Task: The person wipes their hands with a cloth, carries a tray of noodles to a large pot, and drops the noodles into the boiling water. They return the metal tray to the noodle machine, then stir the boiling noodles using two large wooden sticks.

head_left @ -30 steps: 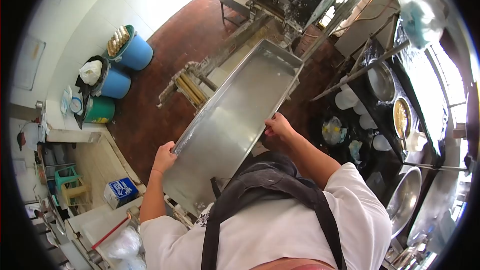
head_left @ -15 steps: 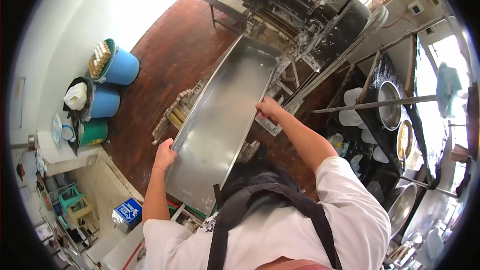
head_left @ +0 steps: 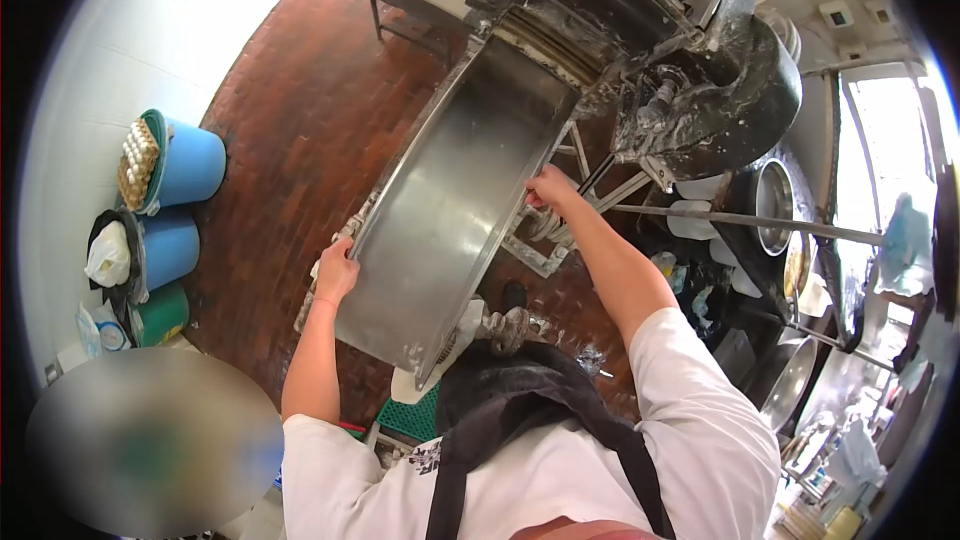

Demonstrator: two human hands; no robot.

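Note:
A long metal tray [head_left: 450, 200] with raised side edges slants across the middle of the view. My left hand [head_left: 337, 271] is closed round its left edge, near the lower end. On the opposite edge, further up, my right hand [head_left: 550, 189] grips the rim with curled fingers. The tray's far end meets the floury rollers of a dark machine [head_left: 600, 0]; whether it rests on them I cannot tell. Below its near end a metal screw fitting [head_left: 503, 328] shows beside my black apron [head_left: 520, 390].
Blue buckets [head_left: 193, 162] line the left wall, one topped with an egg carton [head_left: 138, 164]. A green bucket [head_left: 162, 314] stands nearer. At the right, a shelf rail [head_left: 740, 223] crosses in front of metal bowls [head_left: 774, 206]. The machine's dark wheel cover [head_left: 740, 110] bulges beyond my right hand.
The tray, held in both hands, has moved forward so its far end is up against the machine's rollers. The view has shifted closer to the machine, and the screw fitting below has come into sight.

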